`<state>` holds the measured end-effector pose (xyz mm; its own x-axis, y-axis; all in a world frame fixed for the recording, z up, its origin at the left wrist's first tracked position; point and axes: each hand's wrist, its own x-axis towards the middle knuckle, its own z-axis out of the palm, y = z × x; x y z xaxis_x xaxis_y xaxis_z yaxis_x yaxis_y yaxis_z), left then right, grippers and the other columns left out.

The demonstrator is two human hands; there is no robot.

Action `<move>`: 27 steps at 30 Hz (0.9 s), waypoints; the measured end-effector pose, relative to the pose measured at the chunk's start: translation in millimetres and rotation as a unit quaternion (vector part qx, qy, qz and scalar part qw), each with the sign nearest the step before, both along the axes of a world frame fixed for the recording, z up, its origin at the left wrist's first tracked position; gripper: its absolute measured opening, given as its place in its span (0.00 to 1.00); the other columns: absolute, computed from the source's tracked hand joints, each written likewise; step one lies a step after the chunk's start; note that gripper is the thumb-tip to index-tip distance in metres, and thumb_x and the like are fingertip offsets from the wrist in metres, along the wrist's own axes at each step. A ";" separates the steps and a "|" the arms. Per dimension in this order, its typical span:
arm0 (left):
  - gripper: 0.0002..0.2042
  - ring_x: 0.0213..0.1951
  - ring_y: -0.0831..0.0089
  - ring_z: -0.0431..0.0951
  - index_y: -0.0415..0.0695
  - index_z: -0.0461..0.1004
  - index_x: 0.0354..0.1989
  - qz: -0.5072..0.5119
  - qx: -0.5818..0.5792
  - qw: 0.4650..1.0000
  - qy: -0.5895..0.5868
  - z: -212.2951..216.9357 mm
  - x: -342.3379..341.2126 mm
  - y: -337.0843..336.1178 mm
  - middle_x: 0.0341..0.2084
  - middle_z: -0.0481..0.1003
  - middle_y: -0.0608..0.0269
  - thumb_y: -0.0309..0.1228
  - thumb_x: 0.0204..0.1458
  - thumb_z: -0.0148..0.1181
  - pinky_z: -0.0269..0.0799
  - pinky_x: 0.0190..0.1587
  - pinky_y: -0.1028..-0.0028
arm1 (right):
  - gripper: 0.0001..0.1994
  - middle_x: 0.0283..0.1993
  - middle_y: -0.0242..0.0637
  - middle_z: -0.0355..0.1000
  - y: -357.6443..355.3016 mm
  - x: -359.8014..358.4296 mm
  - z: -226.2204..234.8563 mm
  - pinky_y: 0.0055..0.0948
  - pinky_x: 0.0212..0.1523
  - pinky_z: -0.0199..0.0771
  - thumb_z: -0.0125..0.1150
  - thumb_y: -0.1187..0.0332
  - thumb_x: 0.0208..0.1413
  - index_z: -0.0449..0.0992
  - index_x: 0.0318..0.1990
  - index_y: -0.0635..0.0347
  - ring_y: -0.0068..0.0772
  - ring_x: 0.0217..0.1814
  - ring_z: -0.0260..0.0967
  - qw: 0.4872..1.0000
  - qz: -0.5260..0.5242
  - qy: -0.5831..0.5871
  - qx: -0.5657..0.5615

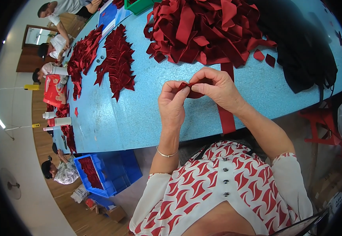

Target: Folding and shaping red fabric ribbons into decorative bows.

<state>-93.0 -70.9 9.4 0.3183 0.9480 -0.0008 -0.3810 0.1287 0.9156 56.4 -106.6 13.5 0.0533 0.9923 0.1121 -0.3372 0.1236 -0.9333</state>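
Observation:
Between both hands, above the blue table (151, 118), a dark red ribbon piece (195, 94) is held folded or bent. My left hand (173, 103) pinches one end of it between thumb and fingers. With thumb and bent forefinger, my right hand (221, 88) grips the other end close by, and the fingertips of both hands nearly touch. Under my right hand, a flat red ribbon strip (227, 118) runs to the near table edge. Just beyond the hands rises a large heap of loose red ribbon strips (202, 35).
Pointed red folded pieces (117, 59) lie in a pile at left, with another pile (86, 51) farther over. Black cloth (300, 51) covers the right side. A green bin (137, 5) stands at the back. Blue crates (114, 173) and a red stool (324, 126) flank me. Several people sit far left.

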 end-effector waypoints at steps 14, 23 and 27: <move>0.06 0.32 0.79 0.71 0.38 0.70 0.32 -0.016 -0.022 0.999 0.023 1.7 1.4 -0.6 0.29 0.73 0.63 0.18 0.45 0.55 0.67 0.38 0.80 | 0.03 0.28 0.27 0.68 0.3 4.7 -1.4 0.17 0.32 0.65 0.58 0.77 0.45 0.71 0.28 0.63 0.17 0.31 0.64 0.981 -0.066 -0.161 0.089; 0.06 0.31 0.79 0.71 0.40 0.67 0.29 -0.013 -0.027 0.999 0.032 5.8 3.0 -0.2 0.28 0.72 0.64 0.18 0.43 0.57 0.67 0.38 0.80 | 0.03 0.28 0.27 0.68 4.2 6.9 -1.7 0.16 0.33 0.65 0.57 0.76 0.46 0.72 0.31 0.62 0.16 0.31 0.64 0.988 0.044 0.117 -0.087; 0.06 0.32 0.79 0.71 0.40 0.67 0.28 -0.014 -0.024 0.999 0.038 7.5 1.8 0.4 0.29 0.73 0.63 0.18 0.43 0.57 0.67 0.38 0.80 | 0.04 0.28 0.28 0.68 5.3 6.7 -1.3 0.17 0.35 0.65 0.58 0.75 0.46 0.72 0.31 0.62 0.16 0.31 0.64 0.980 0.046 0.159 -0.106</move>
<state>-91.2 -70.5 17.0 0.3419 0.9370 -0.0719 -0.3060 0.1834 0.9342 63.1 -101.3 12.2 -0.0389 0.9937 -0.1047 -0.6161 -0.1063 -0.7804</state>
